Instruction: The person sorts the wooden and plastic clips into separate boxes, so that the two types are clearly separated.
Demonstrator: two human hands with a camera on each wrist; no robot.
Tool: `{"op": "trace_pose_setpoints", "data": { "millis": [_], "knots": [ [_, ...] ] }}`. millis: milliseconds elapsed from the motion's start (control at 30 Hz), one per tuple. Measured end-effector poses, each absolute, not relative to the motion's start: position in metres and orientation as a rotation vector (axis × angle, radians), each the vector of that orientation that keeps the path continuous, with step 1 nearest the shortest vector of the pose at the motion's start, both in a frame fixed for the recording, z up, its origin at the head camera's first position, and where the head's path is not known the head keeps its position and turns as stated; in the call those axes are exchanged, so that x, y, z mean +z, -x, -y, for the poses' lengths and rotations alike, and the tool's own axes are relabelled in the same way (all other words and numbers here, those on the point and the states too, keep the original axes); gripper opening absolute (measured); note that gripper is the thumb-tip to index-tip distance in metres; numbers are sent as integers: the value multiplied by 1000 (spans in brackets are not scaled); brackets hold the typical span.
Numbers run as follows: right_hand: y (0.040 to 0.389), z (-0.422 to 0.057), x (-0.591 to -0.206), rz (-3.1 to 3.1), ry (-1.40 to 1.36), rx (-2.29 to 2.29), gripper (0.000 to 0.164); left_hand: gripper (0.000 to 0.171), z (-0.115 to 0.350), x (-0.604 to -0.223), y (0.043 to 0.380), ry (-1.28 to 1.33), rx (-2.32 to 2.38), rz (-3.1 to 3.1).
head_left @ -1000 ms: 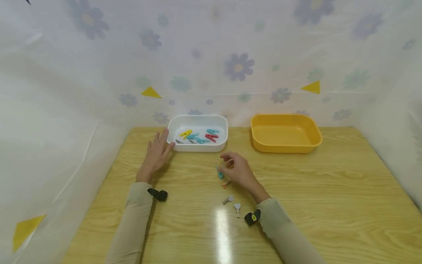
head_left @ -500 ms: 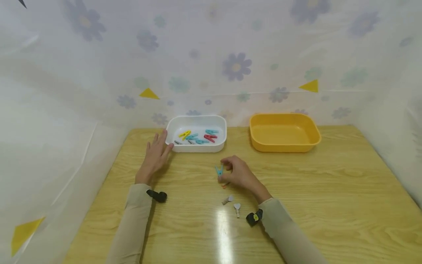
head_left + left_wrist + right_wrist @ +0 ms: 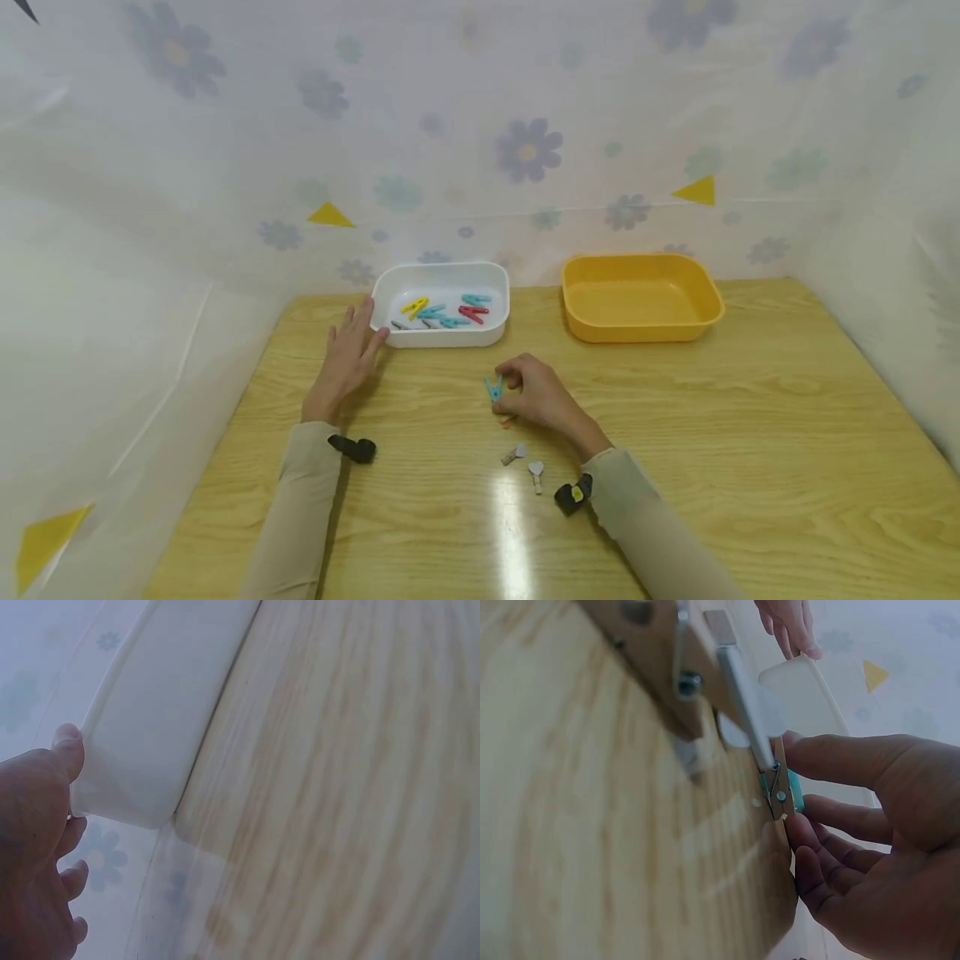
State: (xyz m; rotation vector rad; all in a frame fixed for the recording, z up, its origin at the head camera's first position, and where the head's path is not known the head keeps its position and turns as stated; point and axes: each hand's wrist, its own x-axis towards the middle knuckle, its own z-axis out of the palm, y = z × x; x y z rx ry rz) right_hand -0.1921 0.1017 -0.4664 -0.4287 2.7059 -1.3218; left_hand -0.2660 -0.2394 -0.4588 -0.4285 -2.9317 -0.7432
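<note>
I see one white glare streak my softly lit desk [image 3: 780, 433], while the nearest wooden clothespin [image 3: 646, 660] blurs.

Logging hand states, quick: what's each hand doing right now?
Left hand: open, touching the white tray.
Right hand: closed, pinching a turquoise clip.

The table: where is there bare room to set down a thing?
The widest bare patch lies between the right sleeve, the yellow tray and the right edge of the table. Another lies between the left sleeve and the heart clips. It is crowded at the right hand, with the blue clip, and in the white tray, where mixed clips lie.
</note>
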Motion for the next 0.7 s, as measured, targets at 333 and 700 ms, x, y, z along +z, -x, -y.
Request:
{"op": "trace_pose_setpoints", "data": {
  "millis": [333, 700],
  "knots": [
    [192, -101, -464, -2678, 365, -1368, 51, 70, 242, -461, 266, 433, -766, 2931],
    [193, -106, -460, -2626, 350, -1438, 51, 71, 242, -460, 268, 445, -751, 2935]
  ]
}}
